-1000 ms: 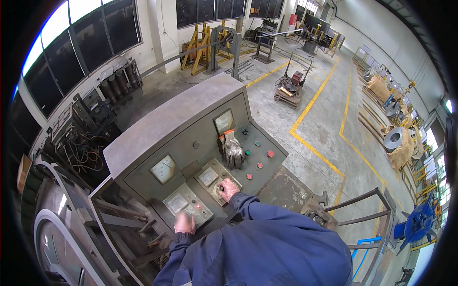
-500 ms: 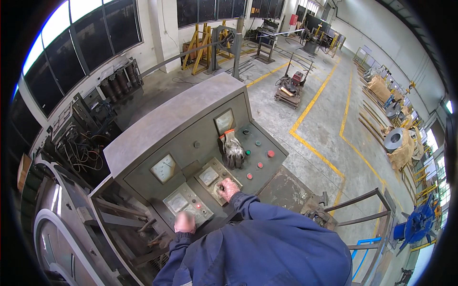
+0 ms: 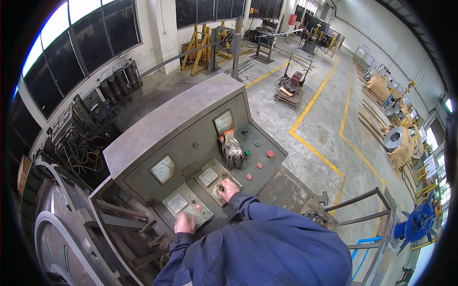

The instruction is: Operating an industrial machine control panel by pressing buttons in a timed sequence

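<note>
My right hand (image 3: 229,189) is closed around a dark knob (image 3: 220,188) on the upper of two small metal control units (image 3: 204,172) set into a grey-green console (image 3: 143,180). Its fingers wrap the knob from the right. My left hand (image 3: 184,223) rests at the lower front corner of the other control unit (image 3: 171,197), beside that unit's knob area. Blur smears its fingers, so I cannot see whether it grips anything. Each unit carries a pale dial face, and a small red light (image 3: 198,207) shows on the lower one. Both sleeves are dark blue.
Dirty grey work gloves (image 3: 232,150) with orange cuffs lie on the console, next to red and green buttons (image 3: 270,153). Metal railing (image 3: 355,202) stands at my right, with a blue finned wheel (image 3: 416,224) beyond. A cart (image 3: 289,88) sits on the floor near yellow lines.
</note>
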Demonstrator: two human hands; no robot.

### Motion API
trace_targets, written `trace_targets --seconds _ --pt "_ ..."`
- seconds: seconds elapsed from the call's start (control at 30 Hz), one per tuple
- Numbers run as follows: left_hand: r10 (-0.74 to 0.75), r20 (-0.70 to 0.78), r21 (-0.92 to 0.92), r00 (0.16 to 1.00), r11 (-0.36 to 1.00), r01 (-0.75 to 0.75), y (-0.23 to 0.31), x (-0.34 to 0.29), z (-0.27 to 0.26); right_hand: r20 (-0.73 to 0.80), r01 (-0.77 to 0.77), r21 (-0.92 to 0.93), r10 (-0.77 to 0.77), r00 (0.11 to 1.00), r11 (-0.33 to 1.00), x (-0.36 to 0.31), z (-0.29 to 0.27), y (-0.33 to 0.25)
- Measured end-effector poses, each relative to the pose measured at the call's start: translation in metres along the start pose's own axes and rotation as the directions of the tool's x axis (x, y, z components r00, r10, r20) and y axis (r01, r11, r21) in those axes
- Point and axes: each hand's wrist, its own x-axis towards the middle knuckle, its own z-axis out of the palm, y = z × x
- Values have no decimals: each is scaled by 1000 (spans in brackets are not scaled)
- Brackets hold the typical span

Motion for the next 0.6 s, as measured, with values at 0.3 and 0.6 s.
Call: trace_targets --seconds 0.3,0.6 --pt "19 -14 12 1000 1000 -19 0 -1 -1 -17 13 16 -13 1000 1000 0 2 1" --pt "25 -19 6 1000 1000 -25 3 -2 -1 -11 -2 -1 2 1000 1000 -2 0 0"
